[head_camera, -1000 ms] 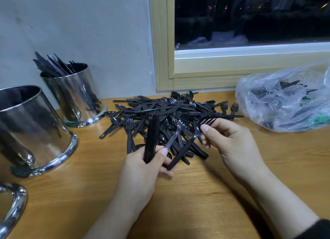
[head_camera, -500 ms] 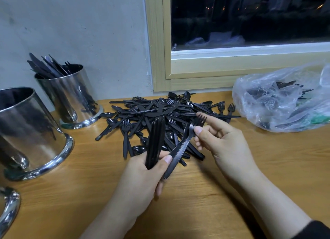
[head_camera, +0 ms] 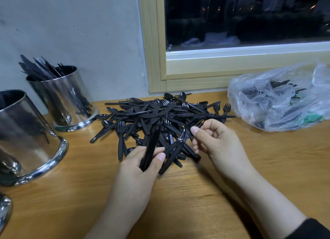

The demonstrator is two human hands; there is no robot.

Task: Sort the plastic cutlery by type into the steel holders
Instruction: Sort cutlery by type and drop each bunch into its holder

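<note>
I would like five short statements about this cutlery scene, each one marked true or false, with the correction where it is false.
1. The left hand grips a bundle of black cutlery. True.
2. The right hand is empty. False: it pinches a single black fork near the tines.
3. The far steel holder by the wall already has black knives standing in it. True.
4. The clear plastic bag lies on the left side of the table. False: it lies on the right, under the window.
5. The loose pile of cutlery sits inside the near steel holder. False: it lies on the wooden table.
</note>
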